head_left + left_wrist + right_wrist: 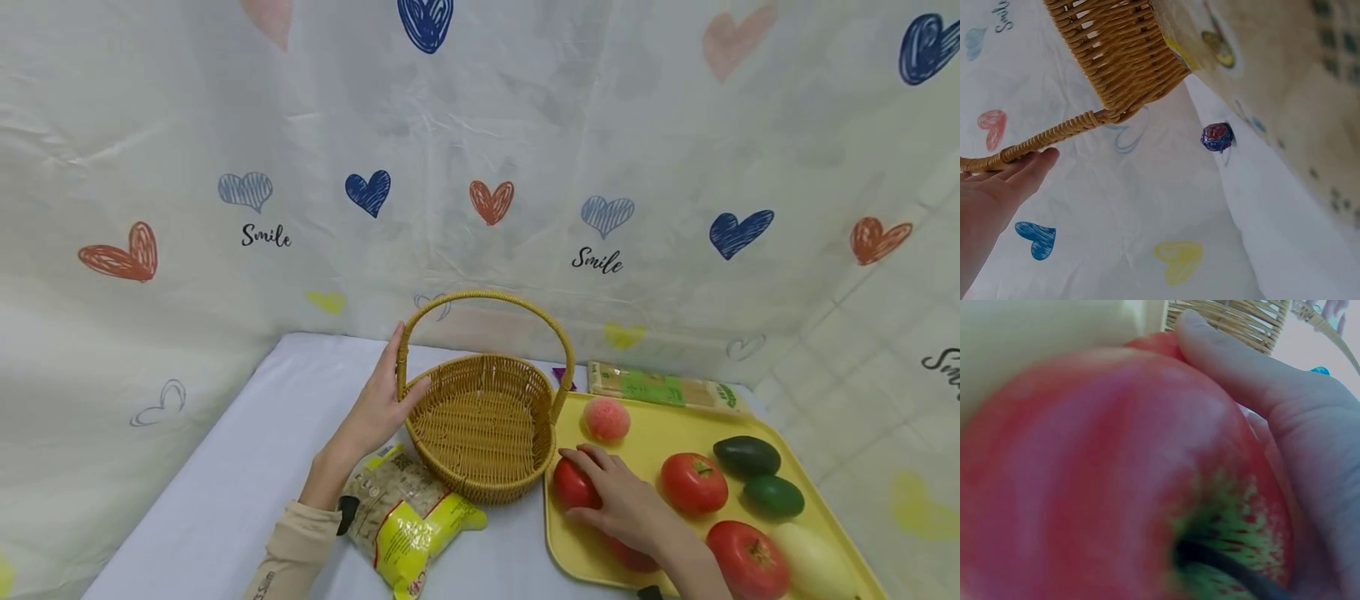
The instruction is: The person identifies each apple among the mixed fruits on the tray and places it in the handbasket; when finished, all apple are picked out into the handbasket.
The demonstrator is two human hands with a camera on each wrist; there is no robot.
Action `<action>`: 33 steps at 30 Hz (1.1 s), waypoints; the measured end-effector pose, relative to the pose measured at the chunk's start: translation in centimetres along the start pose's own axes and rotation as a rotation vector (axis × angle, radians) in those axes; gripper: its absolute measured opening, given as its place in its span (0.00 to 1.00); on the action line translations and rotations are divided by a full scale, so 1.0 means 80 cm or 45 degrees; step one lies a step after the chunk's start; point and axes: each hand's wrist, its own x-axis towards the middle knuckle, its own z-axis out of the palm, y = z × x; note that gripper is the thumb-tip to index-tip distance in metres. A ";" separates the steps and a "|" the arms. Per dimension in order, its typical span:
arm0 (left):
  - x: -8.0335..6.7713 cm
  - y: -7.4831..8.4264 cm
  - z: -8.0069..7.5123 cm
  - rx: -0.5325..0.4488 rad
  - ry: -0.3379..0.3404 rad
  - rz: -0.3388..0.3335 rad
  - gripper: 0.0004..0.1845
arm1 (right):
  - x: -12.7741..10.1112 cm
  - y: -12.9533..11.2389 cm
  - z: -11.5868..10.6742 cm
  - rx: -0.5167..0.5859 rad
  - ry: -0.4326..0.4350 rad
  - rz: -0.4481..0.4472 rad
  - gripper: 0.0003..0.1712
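A wicker basket [487,483] with a tall arched handle stands on the white-covered table. My left hand [384,404] touches the left side of that handle with straight fingers, its thumb over the basket rim. In the left wrist view the straight fingertips lie against the handle [1054,132]. My right hand [626,504] has its fingers and thumb around a red apple [574,487] at the left edge of the yellow tray [660,425]. A second red apple [1104,469], with stem and green streaks, fills the right wrist view under the palm; the wrist partly covers it in the head view.
Right on the tray lie a peach [607,419], tomatoes [693,483], dark green avocado-like fruits [747,456] and a pale elongated vegetable [813,560]. A yellow printed bag [412,517] lies before the basket. Behind the tray is a flat green-labelled packet [660,387]; a patterned curtain [420,267] hangs behind.
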 end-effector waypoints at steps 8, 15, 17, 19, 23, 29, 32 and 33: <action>0.000 0.001 -0.002 0.002 -0.006 0.017 0.48 | 0.003 0.000 -0.017 0.069 -0.115 0.058 0.49; 0.000 0.005 -0.003 -0.014 -0.012 0.014 0.48 | -0.001 -0.008 -0.027 0.078 -0.169 0.092 0.48; -0.001 0.005 -0.004 -0.016 -0.017 0.010 0.48 | -0.003 -0.013 -0.030 0.079 -0.181 0.097 0.48; -0.001 0.005 -0.004 -0.013 -0.020 0.009 0.48 | -0.005 -0.018 -0.031 0.079 -0.188 0.110 0.48; -0.001 0.005 -0.003 -0.007 -0.019 0.004 0.47 | -0.009 -0.025 -0.034 0.071 -0.177 0.116 0.48; -0.001 0.002 -0.002 0.001 -0.014 0.003 0.47 | -0.013 -0.039 -0.044 0.030 -0.142 0.063 0.48; -0.001 0.002 -0.002 0.003 -0.011 0.007 0.47 | -0.013 -0.045 -0.048 0.000 -0.118 0.041 0.47; 0.000 0.002 -0.002 0.005 -0.009 0.011 0.47 | -0.012 -0.047 -0.049 -0.010 -0.111 0.039 0.47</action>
